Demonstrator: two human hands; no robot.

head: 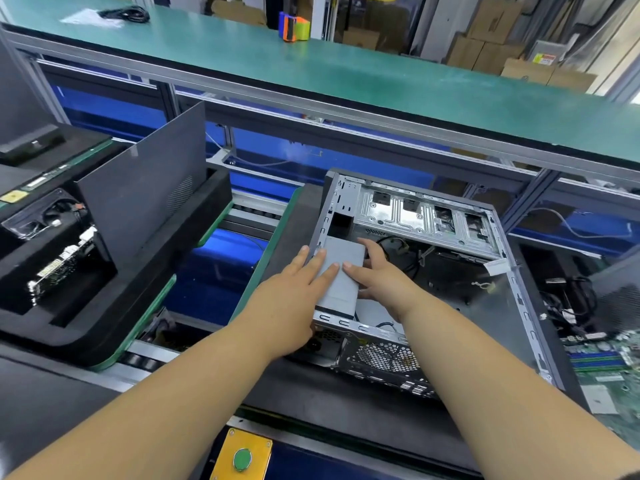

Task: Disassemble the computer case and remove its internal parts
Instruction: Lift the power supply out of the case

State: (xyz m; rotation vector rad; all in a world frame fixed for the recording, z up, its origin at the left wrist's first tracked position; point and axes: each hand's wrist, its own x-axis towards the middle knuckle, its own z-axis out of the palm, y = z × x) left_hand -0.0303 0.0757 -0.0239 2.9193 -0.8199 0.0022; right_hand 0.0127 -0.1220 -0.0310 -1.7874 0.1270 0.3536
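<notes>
one upright grey side panel (145, 188) stands at the left. one open computer case (426, 282) lies on its side on a dark pad, one grey power supply (341, 275) in its near-left corner. two hands: the left hand (294, 296) lies flat on the supply's left edge, fingers straight; the right hand (381, 275) grips its right side, thumb over the far end. one motherboard (602, 351) lies at the right.

Both forearms were bare up to the frame's lower edge, with no sleeves, watch or bands showing. The left hand (294, 289) and right hand (379, 278) were ungloved. Their nails were short and unpainted.
</notes>
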